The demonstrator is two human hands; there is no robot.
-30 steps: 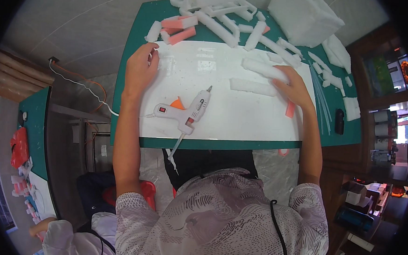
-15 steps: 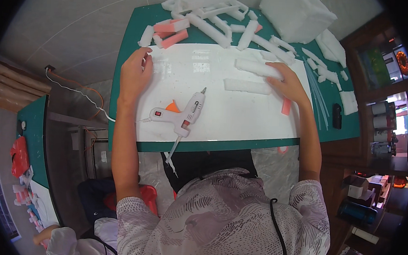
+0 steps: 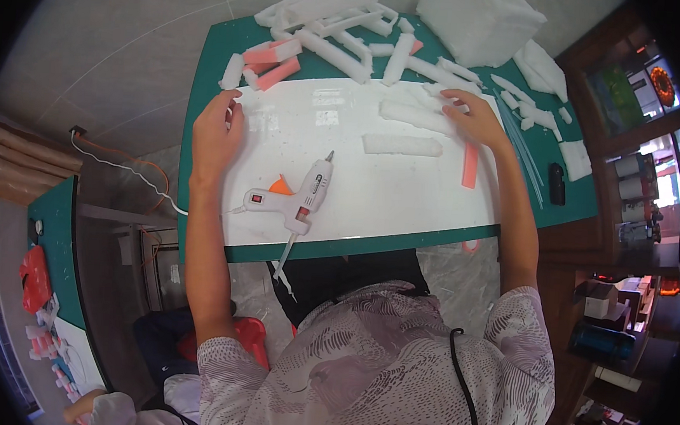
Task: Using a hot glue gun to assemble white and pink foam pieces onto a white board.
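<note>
My right hand (image 3: 476, 121) is at the right of a white board (image 3: 281, 154), thumb and fingers apart, over the right end of a white foam strip (image 3: 412, 116); whether it touches the strip is hard to tell. A second white foam strip (image 3: 402, 145) lies nearer to me, and a pink foam strip (image 3: 470, 166) lies just below the right wrist. My left hand (image 3: 216, 133) rests at the board's left edge, fingers loosely bent, with nothing visible in it. Between my arms lies a white hot glue gun (image 3: 306, 191) with an orange trigger and a glue stick out of its back.
White foam offcuts (image 3: 327, 44) and pink-and-white foam blocks (image 3: 275, 59) cover the green mat's far side. A large white foam block (image 3: 480, 26) stands behind. Clear glue sticks (image 3: 526, 158) and a black object (image 3: 557, 184) lie at right. Another person's arm (image 3: 85, 406) shows lower left.
My right hand's fingers have spread and shifted off the foam strip's end toward the far side. More of the pink strip shows. The whole view has shifted slightly.
</note>
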